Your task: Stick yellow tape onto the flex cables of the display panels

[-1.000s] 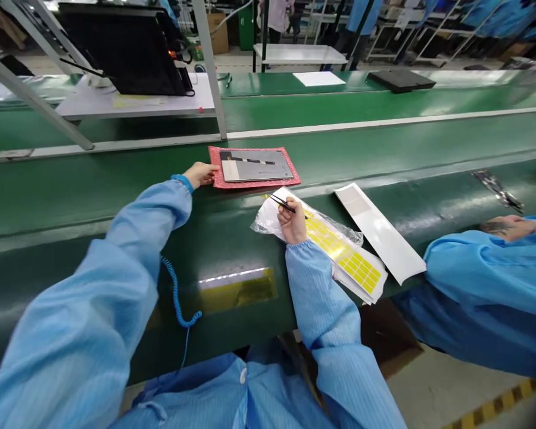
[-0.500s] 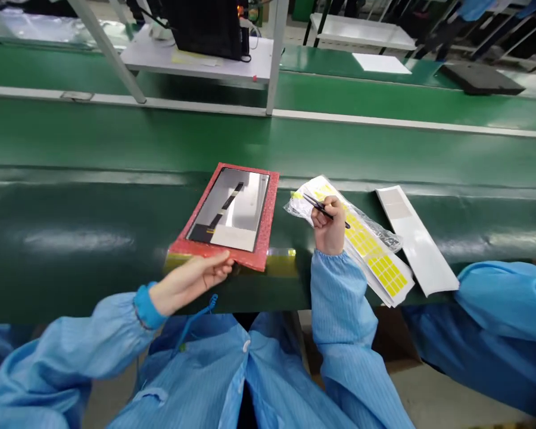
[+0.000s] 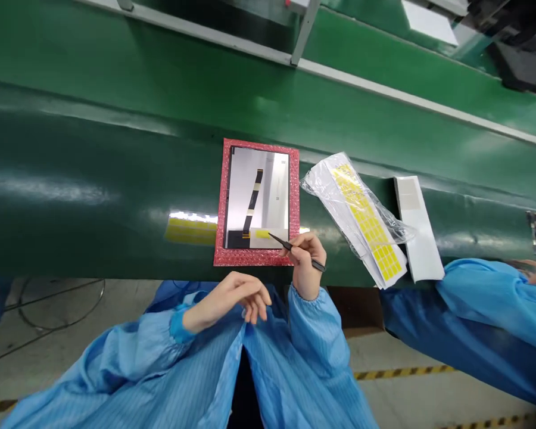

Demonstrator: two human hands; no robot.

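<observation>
A screen panel with a dark flex strip lies on a red bubble-wrap sheet on the green table. My right hand grips black tweezers, whose tips meet a small yellow label at the panel's lower edge. Nothing is in my left hand, which hovers below the wrap near the table edge, fingers loosely bent and apart. To the right, sheets of yellow labels rest partly in a clear plastic bag.
A white and grey strip lies right of the label sheets. Another person's blue sleeve is at the right edge. A metal frame post rises behind the table. Yellow tape lies left of the wrap.
My left hand has let go of the red wrap and drawn back. My right hand has moved from the label sheets to the panel, where a yellow label now shows. The view has tilted down.
</observation>
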